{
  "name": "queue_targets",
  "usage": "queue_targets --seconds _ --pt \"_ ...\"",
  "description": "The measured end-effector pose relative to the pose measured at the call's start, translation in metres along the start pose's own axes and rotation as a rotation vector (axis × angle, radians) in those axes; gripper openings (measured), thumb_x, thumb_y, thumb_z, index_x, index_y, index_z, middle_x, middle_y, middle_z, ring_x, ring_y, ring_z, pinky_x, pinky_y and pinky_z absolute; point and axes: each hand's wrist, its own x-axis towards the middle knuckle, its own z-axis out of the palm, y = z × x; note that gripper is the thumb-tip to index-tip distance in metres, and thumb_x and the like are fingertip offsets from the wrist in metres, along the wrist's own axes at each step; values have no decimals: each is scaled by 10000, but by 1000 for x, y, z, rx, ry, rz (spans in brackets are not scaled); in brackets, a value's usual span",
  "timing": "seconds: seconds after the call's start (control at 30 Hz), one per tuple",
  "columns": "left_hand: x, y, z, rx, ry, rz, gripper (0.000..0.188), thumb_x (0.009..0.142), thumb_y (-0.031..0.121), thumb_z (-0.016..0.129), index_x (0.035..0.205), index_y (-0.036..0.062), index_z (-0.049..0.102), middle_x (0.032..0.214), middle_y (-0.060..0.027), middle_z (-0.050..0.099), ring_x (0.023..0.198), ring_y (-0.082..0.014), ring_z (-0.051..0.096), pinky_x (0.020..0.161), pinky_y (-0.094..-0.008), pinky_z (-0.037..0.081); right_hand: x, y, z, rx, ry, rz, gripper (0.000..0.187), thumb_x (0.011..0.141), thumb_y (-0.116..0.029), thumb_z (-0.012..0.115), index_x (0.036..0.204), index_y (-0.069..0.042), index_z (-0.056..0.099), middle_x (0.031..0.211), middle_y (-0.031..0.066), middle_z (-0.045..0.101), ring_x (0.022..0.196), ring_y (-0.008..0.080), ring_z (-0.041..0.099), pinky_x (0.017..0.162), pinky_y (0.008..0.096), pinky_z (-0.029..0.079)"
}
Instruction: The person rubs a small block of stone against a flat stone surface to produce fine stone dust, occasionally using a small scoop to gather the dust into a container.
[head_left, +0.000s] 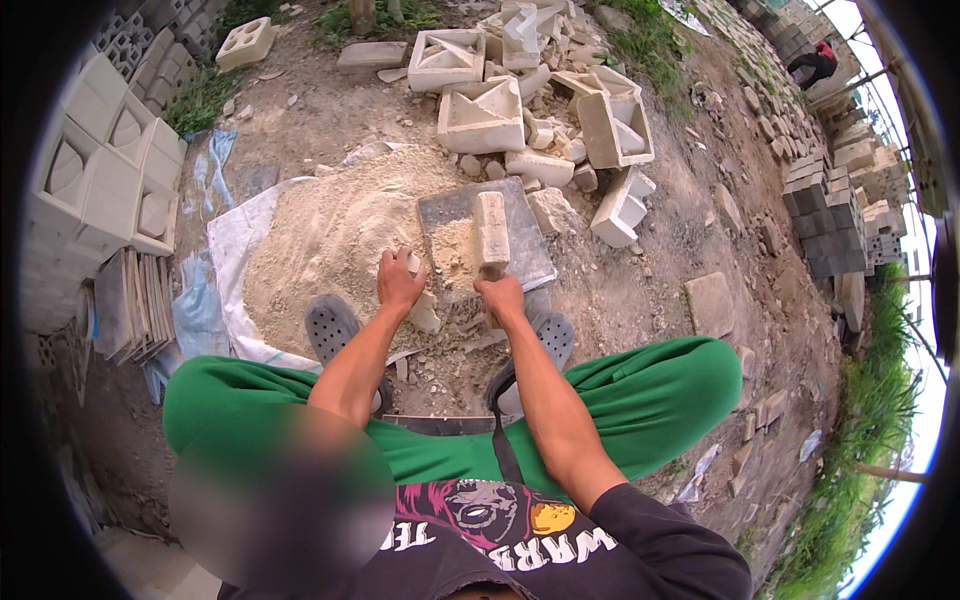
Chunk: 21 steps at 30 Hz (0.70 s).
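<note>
My right hand [500,297] is closed round the short handle of a mallet-like tool. Its long, dusty, pale block-shaped head [490,228] points away from me over a dark flat slab [445,207]. Crushed pale grit [455,250] covers part of that slab. My left hand [400,282] curls over a pale chunk of broken block [413,263] at the slab's left edge. Just below that hand lies another pale fragment [424,314]. A broad heap of pale crushed powder [320,235] spreads to the left on a white sack sheet [232,232].
Broken pale decorative blocks [480,115] are piled beyond the slab. Whole blocks [110,160] stand stacked at left, above upright thin boards [145,305]. Grey blocks [825,215] stand at right; a person [818,66] is far off. My grey clogs [333,328] flank the work area.
</note>
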Motion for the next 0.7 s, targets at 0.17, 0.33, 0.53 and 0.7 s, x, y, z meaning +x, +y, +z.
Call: queue_targets --seconds 0.17,0.33,0.53,0.7 --pt "2 18 1 96 68 306 337 805 292 751 1095 131 688 1071 -110 606 1042 -301 580 865 -420 485 1 4 4 72 -29 -10 331 704 -201 728 814 108 676 701 146 685 561 235 685 516 356 549" --pt "6 55 14 48 -189 291 170 843 294 708 931 153 745 865 -85 691 915 -286 646 808 -422 506 1 6 -5 91 -55 -6 354 703 -195 738 871 110 679 722 146 690 548 229 676 519 353 552" --pt "20 46 23 -29 -196 175 151 847 188 654 948 110 735 942 -137 708 919 -347 660 795 -466 535 -33 -40 -36 167 -168 95 441 683 -292 749 886 97 701 754 194 721 669 280 729 672 371 570" --pt "24 44 19 -53 -243 96 157 841 203 663 935 101 738 944 -156 708 935 -355 664 804 -466 533 -41 -60 -53 143 -152 148 423 686 -285 748 888 83 704 756 185 723 666 263 730 649 365 567"
